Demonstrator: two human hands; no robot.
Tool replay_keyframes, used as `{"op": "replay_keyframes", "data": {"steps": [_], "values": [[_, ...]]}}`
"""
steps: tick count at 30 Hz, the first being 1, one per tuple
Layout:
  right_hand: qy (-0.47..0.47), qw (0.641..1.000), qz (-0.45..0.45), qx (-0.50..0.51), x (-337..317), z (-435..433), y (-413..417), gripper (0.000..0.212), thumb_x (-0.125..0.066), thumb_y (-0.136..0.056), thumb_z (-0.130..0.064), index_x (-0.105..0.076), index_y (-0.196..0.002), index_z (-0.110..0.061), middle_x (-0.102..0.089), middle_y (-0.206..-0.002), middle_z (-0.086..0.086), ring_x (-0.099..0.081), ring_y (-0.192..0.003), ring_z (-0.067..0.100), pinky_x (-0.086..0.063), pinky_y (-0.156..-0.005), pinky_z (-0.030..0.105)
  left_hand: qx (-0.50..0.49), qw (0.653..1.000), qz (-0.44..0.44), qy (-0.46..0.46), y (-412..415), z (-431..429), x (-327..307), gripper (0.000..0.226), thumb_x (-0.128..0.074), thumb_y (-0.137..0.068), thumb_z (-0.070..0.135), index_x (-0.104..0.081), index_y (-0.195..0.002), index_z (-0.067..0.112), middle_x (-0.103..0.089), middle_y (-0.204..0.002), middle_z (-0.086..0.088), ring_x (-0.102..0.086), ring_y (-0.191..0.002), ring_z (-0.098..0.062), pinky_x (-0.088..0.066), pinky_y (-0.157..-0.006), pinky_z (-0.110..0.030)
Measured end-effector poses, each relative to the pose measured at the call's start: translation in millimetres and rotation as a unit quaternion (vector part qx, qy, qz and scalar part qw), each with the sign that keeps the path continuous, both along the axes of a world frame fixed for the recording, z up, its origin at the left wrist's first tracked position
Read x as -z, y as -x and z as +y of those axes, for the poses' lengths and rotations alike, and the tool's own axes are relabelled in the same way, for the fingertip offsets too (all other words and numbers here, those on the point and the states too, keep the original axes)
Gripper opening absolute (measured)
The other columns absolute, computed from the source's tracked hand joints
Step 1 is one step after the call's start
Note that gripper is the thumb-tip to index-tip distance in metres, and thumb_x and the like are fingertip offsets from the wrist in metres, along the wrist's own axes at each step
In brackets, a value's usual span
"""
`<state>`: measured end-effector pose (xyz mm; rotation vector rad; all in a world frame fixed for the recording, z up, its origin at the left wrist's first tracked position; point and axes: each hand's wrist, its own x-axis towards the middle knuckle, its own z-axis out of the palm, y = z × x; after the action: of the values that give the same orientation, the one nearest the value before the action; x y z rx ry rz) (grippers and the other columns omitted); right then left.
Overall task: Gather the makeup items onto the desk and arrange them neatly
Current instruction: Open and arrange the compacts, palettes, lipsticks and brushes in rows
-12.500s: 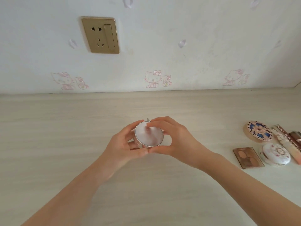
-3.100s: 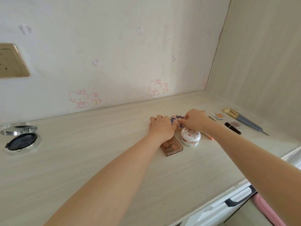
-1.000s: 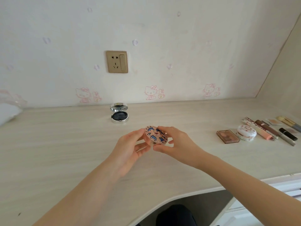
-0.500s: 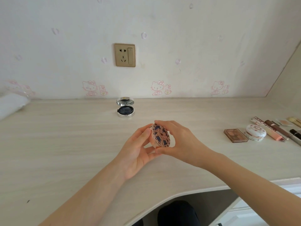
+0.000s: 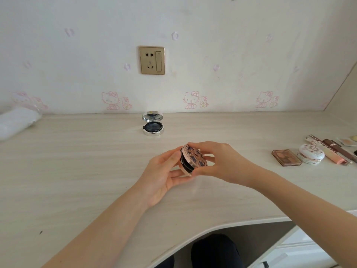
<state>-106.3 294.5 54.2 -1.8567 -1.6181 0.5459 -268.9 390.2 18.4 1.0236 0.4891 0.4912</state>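
Fingers (image 5: 200,145) of your right hand (image 5: 226,163) pinch floral lid of round rose-gold compact (image 5: 194,158); your left hand (image 5: 164,176) cups base. Compact held tilted above pale wooden worktop (image 5: 77,161), lid ajar, dark inside showing. Likely opening step: lift lid slowly at rim, brace base, then set down beside open silver mirrored compact (image 5: 153,126) near wall, fronts aligned.

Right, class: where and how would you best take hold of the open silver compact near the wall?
Pinch the silver compact by its round base, left and right sides, coming from the front; its raised lid blocks the back.
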Motion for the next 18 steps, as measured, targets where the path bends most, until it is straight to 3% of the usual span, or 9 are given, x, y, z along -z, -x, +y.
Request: {"op": "replay_keyframes", "data": {"steps": [4,7,10,13,18], "values": [[0.024,0.999,-0.028,-0.002,4.2,4.0,-4.1,0.068,-0.078,-0.067,-0.040,-0.053,-0.129,-0.039,-0.059,-0.120,-0.016,-0.053,-0.113,0.004,-0.047,-0.099,0.032,-0.076,0.979,0.093,-0.162,1.9,4.1,-0.7,0.036,-0.058,-0.094,0.011,-0.056,-0.130,0.015,-0.073,-0.103,-0.008,-0.071,-0.091,-0.024,-0.059,-0.078,-0.039],[0.033,0.999,-0.032,-0.003,7.0,8.3,-4.0,0.064,-0.078,-0.067,-0.040,-0.056,-0.126,-0.039,-0.063,-0.116,-0.015,-0.057,-0.109,0.006,-0.048,-0.097,0.034,-0.118,0.911,0.177,-0.353,2.8,8.2,3.3,0.032,-0.062,-0.091,0.018,-0.063,-0.123,0.024,-0.073,-0.101,0.008,-0.067,-0.096,-0.004,-0.054,-0.085,-0.029],[0.048,0.999,-0.015,-0.005,9.6,13.2,-6.3,0.060,-0.078,-0.068,-0.041,-0.059,-0.125,-0.037,-0.066,-0.113,-0.015,-0.060,-0.107,0.005,-0.049,-0.097,0.035,-0.087,0.863,0.208,-0.452,7.6,6.4,6.3,0.030,-0.061,-0.090,0.024,-0.066,-0.118,0.033,-0.069,-0.108,0.020,-0.058,-0.104,0.009,-0.046,-0.091,-0.021],[0.062,0.998,-0.014,0.000,11.4,17.3,-9.2,0.058,-0.076,-0.068,-0.047,-0.061,-0.123,-0.036,-0.067,-0.112,-0.015,-0.060,-0.107,0.005,-0.049,-0.096,0.035,-0.060,0.821,0.232,-0.517,14.5,4.7,9.1,0.034,-0.062,-0.088,0.036,-0.060,-0.122,0.044,-0.061,-0.118,0.025,-0.047,-0.115,0.008,-0.036,-0.094,-0.018],[0.070,0.997,-0.032,-0.001,14.3,22.5,-8.2,0.052,-0.075,-0.072,-0.045,-0.063,-0.121,-0.033,-0.066,-0.114,-0.014,-0.058,-0.108,0.008,-0.047,-0.097,0.034,-0.059,0.787,0.283,-0.544,18.0,2.7,16.2,0.048,-0.066,-0.083,0.043,-0.054,-0.129,0.040,-0.053,-0.133,0.005,-0.038,-0.131,-0.008,-0.026,-0.096,-0.014]]}}
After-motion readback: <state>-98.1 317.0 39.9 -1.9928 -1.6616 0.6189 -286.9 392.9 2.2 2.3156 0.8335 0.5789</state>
